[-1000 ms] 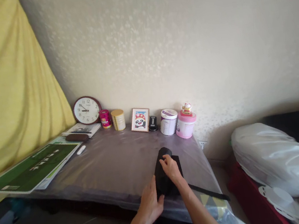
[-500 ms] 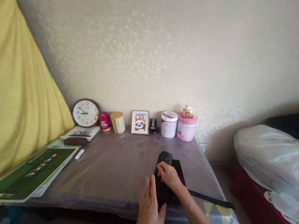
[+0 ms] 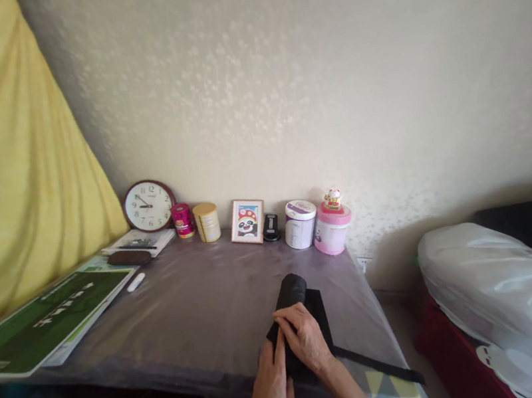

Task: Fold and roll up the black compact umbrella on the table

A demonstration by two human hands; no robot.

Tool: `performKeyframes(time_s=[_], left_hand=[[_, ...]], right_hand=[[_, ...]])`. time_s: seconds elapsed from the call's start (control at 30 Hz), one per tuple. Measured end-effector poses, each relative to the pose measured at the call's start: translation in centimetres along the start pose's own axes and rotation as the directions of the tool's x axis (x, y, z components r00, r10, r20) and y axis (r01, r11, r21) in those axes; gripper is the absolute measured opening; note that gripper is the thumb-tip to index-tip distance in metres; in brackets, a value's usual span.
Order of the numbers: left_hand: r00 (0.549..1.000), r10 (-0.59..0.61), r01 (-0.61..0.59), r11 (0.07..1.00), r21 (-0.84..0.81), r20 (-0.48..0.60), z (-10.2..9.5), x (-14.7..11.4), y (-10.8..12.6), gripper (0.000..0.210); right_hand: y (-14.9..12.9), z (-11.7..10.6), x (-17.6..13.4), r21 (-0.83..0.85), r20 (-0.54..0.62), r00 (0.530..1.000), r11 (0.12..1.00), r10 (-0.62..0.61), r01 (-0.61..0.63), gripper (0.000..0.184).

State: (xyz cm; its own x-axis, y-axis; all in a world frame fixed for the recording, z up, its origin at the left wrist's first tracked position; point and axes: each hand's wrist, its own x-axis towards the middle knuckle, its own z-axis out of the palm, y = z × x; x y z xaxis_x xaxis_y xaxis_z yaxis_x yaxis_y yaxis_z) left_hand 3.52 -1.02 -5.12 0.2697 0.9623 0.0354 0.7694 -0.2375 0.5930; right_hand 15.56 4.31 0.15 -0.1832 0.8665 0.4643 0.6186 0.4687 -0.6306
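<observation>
A black fabric roll (image 3: 294, 288) lies at the near right of the table, on a flat black piece (image 3: 317, 312) that shows along its right side. From there a black strap (image 3: 378, 364) runs out toward the right edge. My right hand (image 3: 305, 337) lies over the roll, its fingers pinched at the roll's left side. Against the near left side is my left hand (image 3: 272, 376), fingers pressed together and tips meeting those of the right. Both hands cover the near part of the roll, and what the fingertips pinch is too small to make out.
Along the wall stand a clock (image 3: 150, 206), a pink tin (image 3: 183, 221), a yellow-lidded can (image 3: 207, 223), a panda picture frame (image 3: 247, 221) and two tubs. Green boards (image 3: 57, 316) lie at the left. Beyond the right edge sits a white plastic bag (image 3: 502, 289).
My left hand has closed in from beside the roll, its fingertips now meeting the right hand's. My right hand has come slightly nearer and to the left. The view has shifted a little.
</observation>
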Motion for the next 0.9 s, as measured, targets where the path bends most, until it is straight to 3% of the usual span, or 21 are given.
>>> performKeyframes(time_s=[0.07, 0.17, 0.4, 0.57, 0.67, 0.77, 0.9], left_hand=[[1.000, -0.017, 0.018, 0.999, -0.027, 0.018, -0.2, 0.0, 0.2, 0.068], [1.000, -0.013, 0.014, 0.995, -0.094, 0.006, -0.5, 0.0, 0.3, 0.072], [0.996, -0.081, 0.086, 0.983, -0.163, 0.036, -0.6, 0.3, 0.1, 0.076], [0.996, -0.067, 0.074, 0.986, -0.148, 0.055, -1.1, 0.3, 0.6, 0.077], [0.996, -0.060, 0.068, 0.990, -0.127, 0.061, -1.3, 0.2, 0.9, 0.076], [0.997, -0.061, 0.068, 0.989, -0.132, 0.057, -1.4, 0.2, 0.9, 0.076], [0.997, -0.068, 0.070, 0.983, -0.169, 0.022, -1.2, 0.2, 0.7, 0.075]], right_hand=[[0.5, 0.2, -0.2, -0.059, 0.021, 0.995, 0.993, -0.102, 0.103, 0.023], [1.9, 0.7, 0.6, -0.121, 0.049, 0.992, 0.985, -0.117, 0.123, 0.024], [4.9, 1.2, 4.8, -0.201, 0.121, 0.991, 0.979, 0.052, -0.027, 0.028], [6.3, 0.8, 6.6, -0.210, 0.000, 0.987, 0.965, 0.163, -0.159, 0.024], [7.4, -0.6, 6.5, -0.199, -0.119, 0.956, 0.937, 0.268, -0.287, 0.028], [8.6, -2.9, 5.1, -0.170, -0.218, 0.893, 0.885, 0.394, -0.433, 0.035], [9.3, -4.9, 2.1, -0.103, -0.233, 0.831, 0.837, 0.505, -0.538, 0.036]])
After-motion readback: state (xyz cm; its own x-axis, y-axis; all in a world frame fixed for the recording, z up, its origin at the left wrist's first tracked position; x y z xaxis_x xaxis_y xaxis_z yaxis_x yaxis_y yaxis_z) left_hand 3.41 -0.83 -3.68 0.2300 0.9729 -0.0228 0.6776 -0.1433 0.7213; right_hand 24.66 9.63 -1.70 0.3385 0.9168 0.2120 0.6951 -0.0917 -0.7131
